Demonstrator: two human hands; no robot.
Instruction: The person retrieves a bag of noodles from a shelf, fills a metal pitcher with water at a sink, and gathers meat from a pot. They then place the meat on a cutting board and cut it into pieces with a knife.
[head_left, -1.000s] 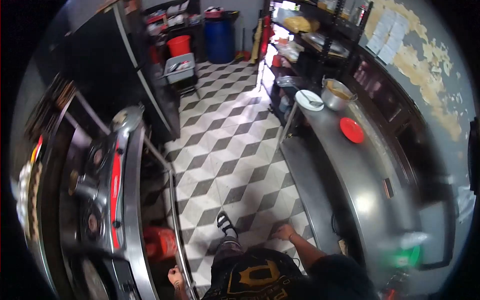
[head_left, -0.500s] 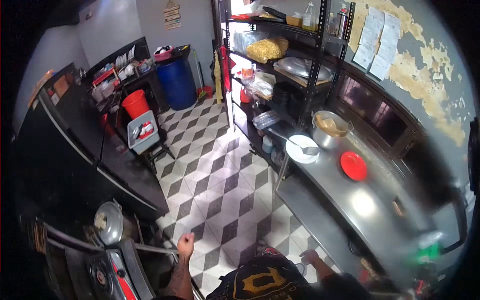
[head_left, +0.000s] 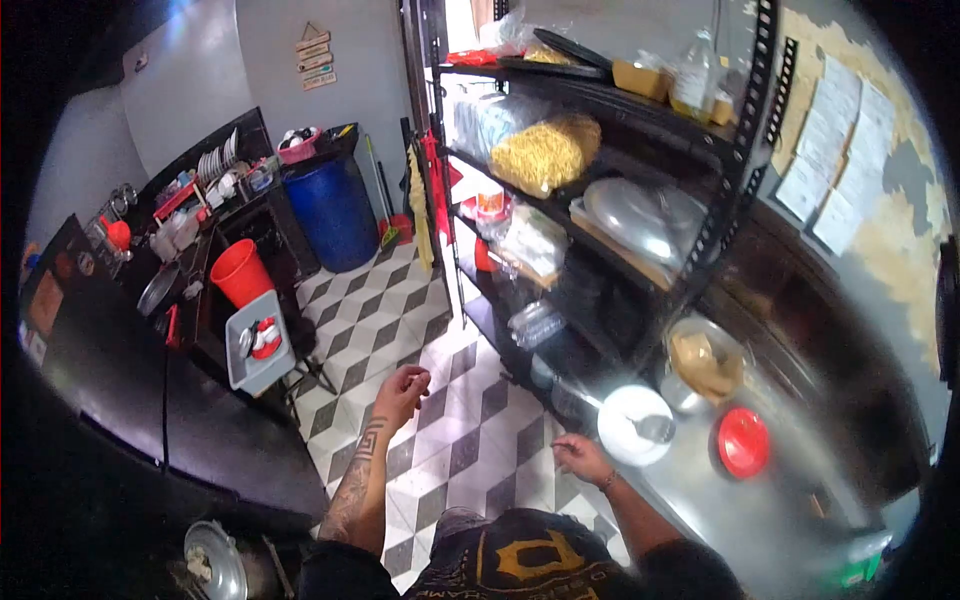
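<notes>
Well to the left of the left hand [head_left: 403,393], a tapered red plastic bucket [head_left: 240,272] stands just behind a rectangular grey plastic tub [head_left: 237,352] containing small red, white and dark items. Beyond the same hand and to its left is a tall blue plastic barrel [head_left: 330,220]. The left hand itself hangs over the grey-and-white patterned tile floor [head_left: 485,425], its fingers loosely bent and slightly parted. Ahead of both hands, a clear bag of yellow strands [head_left: 545,155] rests on a black metal shelving unit [head_left: 742,130]. The right hand [head_left: 583,458] has its fingers bent and turned inward; whether it encloses anything cannot be told. Just to its right, a round white plate [head_left: 620,430] lies on the grey metal worktop [head_left: 690,500], bearing a grey flat-headed utensil [head_left: 655,428], its outline blurred. Farther right of the hand are a silver metal pot [head_left: 684,392] with brown contents and a round red plate [head_left: 743,442].
</notes>
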